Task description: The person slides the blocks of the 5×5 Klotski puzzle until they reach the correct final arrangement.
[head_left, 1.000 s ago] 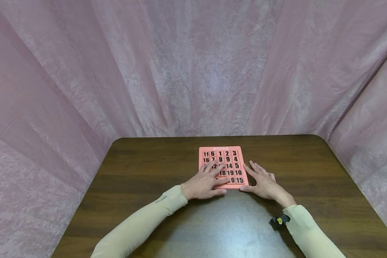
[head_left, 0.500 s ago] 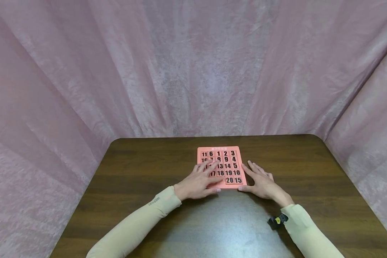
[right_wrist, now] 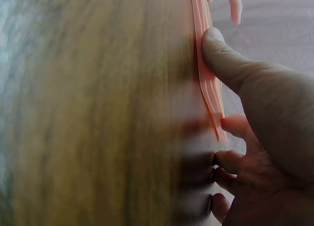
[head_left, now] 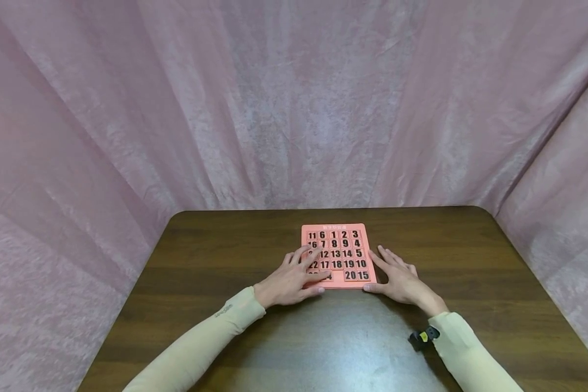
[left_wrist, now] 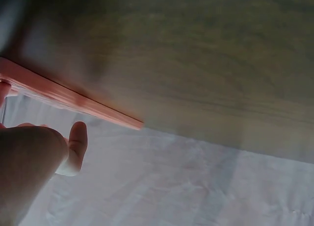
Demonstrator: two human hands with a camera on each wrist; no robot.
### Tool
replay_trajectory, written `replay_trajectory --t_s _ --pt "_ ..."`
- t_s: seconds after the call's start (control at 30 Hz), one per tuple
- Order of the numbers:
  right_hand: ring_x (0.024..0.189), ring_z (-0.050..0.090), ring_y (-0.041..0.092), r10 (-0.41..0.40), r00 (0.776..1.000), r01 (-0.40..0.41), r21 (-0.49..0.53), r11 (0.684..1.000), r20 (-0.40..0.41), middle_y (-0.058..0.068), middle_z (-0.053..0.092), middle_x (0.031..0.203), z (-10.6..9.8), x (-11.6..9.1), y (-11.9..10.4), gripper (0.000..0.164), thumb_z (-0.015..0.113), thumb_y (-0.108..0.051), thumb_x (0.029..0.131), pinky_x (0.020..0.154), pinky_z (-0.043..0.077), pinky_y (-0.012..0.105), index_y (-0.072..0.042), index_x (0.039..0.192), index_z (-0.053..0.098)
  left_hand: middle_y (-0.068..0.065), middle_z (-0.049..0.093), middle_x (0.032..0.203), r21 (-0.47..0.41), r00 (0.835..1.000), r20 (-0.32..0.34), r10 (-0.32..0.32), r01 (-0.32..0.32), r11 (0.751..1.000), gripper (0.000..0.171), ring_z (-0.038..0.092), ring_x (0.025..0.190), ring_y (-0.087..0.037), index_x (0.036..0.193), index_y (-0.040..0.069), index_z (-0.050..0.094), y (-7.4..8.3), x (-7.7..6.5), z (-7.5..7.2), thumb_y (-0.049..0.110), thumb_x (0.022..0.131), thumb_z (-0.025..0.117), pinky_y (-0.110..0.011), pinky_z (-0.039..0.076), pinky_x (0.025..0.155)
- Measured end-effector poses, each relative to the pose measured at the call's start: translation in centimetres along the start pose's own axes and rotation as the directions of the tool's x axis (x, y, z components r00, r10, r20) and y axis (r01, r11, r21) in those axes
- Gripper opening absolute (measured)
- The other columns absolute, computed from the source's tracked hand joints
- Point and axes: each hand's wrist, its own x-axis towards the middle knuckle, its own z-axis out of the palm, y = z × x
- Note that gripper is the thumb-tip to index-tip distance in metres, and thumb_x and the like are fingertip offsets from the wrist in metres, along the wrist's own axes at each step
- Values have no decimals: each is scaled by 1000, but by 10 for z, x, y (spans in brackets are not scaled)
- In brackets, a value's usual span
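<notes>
A pink number slide puzzle point(head_left: 313, 227) lies flat on the table, its tiles marked in black numbers. In its bottom row a gap point(head_left: 337, 276) stands between tile 24 point(head_left: 328, 276), partly under a finger, and tile 20 point(head_left: 350, 275). My left hand point(head_left: 286, 283) spreads over the puzzle's left side; one fingertip touches tile 24, and other fingers cover parts of the left column. At the near right corner, my right hand point(head_left: 400, 279) rests its thumb point(right_wrist: 216, 47) against the front edge and its index finger on the right edge. The left wrist view shows the puzzle's edge point(left_wrist: 78, 101) side-on.
The dark wooden table point(head_left: 225, 245) has rounded far corners. Behind and beside it hang pink velvet curtains point(head_left: 294, 109). A small black device point(head_left: 423, 336) is strapped at the right wrist.
My left hand has moved left across the puzzle, uncovering tiles 12, 13 and 17 and the bottom-row gap. The right hand has stayed at the corner.
</notes>
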Motion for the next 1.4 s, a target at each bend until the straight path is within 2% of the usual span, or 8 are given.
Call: replay_trajectory --t_s 0.17,0.53,0.87,1.0,1.1,1.23,1.4 --pt "166 22 53 1 1000 -1 0 1000 -1 25 20 181 0 -1 -1 102 78 -60 95 115 29 75 -15 174 31 -15 20 184 -7 1000 6 6 -6 1000 52 22 167 -46 160 33 58 2 3 2 55 113 50 -64 35 125" --pt "166 21 54 6 1000 -6 3 1000 9 25 18 182 -1 -1 -1 102 78 -60 95 117 27 77 -15 174 31 -14 23 184 16 1000 8 8 -8 1000 52 24 167 -44 159 34 58 10 12 3 57 113 50 -63 34 124" --pt "166 22 54 -1 1000 1 6 1000 3 26 19 181 0 0 -1 101 78 -59 96 116 27 77 -15 174 31 -12 20 185 55 1000 29 -1 0 999 57 22 168 -41 164 37 52 17 19 4 61 112 47 -66 32 125" --pt "165 22 54 -3 1000 3 10 1000 -5 26 20 181 0 -1 -2 101 79 -58 95 116 27 77 -14 173 32 -14 17 185 43 1000 22 -13 12 999 58 22 168 -43 166 38 48 9 7 -1 61 112 48 -69 32 123" --pt "165 23 54 -11 1000 12 5 1000 -13 26 21 181 -1 -1 -3 101 79 -58 95 114 29 75 -13 173 33 -15 18 184 24 999 8 -41 40 999 55 23 167 -44 164 39 51 -2 -8 -6 59 112 50 -71 34 121" --pt "166 23 53 -14 1000 14 0 1000 -17 26 22 181 -2 -2 -3 101 79 -58 95 111 31 73 -13 173 33 -15 17 185 13 998 26 -63 62 998 53 21 167 -44 162 38 53 -14 -27 -10 57 112 51 -72 35 120" --pt "165 23 53 -17 1000 17 16 1000 -23 27 22 180 -2 -3 -2 102 80 -59 94 110 31 72 -13 172 34 -15 15 185 4 998 45 -48 48 999 53 21 167 -46 163 36 52 -18 -35 -11 55 113 51 -72 36 120"
